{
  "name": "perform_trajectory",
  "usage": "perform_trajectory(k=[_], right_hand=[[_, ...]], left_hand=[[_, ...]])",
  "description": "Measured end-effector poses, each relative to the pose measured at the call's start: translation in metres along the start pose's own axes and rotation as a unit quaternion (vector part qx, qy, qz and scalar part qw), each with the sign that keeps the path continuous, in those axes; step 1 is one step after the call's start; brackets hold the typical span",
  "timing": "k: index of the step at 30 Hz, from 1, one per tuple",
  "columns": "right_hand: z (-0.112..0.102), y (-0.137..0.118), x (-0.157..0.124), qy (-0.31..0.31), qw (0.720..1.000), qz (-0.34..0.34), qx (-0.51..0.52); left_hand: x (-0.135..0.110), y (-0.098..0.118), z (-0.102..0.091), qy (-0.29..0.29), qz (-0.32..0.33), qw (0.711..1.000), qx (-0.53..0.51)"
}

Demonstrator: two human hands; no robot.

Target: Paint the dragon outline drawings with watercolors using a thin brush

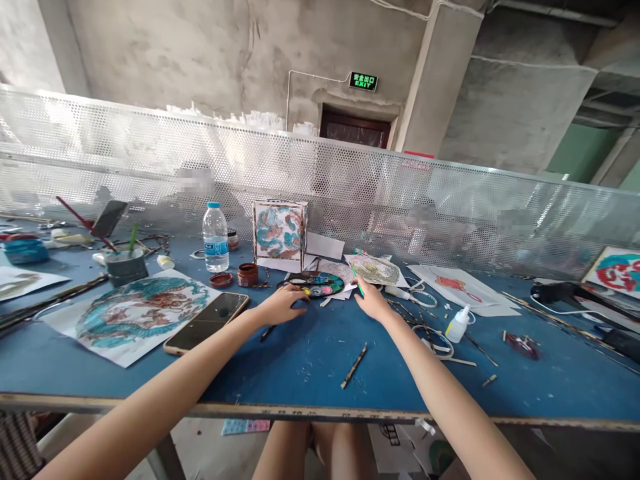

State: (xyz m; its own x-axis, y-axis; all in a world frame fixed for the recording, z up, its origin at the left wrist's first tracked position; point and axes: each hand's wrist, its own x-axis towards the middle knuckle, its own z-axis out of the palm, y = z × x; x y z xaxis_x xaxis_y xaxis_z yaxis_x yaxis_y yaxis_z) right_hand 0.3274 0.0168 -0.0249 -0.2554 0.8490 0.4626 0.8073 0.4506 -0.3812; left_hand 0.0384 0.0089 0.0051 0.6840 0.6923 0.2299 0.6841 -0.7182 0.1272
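My left hand [283,305] rests by the left end of a dark oval paint palette [327,285], fingers apart and palm down. Whether it grips the palette's edge I cannot make out. My right hand [373,301] is closed around a thin green paintbrush [357,277], held to the right of the palette; its tip is too small to see clearly. Beyond that hand lies a sheet with a yellowish drawing [377,270]. Left of the palette stand an open jar of brown paint [247,275] and its lid [221,279].
A water bottle [216,239], a framed teal-and-brown picture [280,231], a phone [207,323], a painted sheet [145,310] and a brush cup [126,268] stand or lie leftward. Rightward are a glue bottle [457,325] and white strips [435,343]. A perforated metal screen [350,193] runs behind.
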Motion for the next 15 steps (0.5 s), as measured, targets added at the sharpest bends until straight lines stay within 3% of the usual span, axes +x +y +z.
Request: perform_trajectory(k=[15], right_hand=[[-0.013, -0.004, 0.001, 0.062, 0.998, -0.022, 0.008]], left_hand=[[0.001, 0.001, -0.004, 0.015, 0.008, 1.0, -0.019]])
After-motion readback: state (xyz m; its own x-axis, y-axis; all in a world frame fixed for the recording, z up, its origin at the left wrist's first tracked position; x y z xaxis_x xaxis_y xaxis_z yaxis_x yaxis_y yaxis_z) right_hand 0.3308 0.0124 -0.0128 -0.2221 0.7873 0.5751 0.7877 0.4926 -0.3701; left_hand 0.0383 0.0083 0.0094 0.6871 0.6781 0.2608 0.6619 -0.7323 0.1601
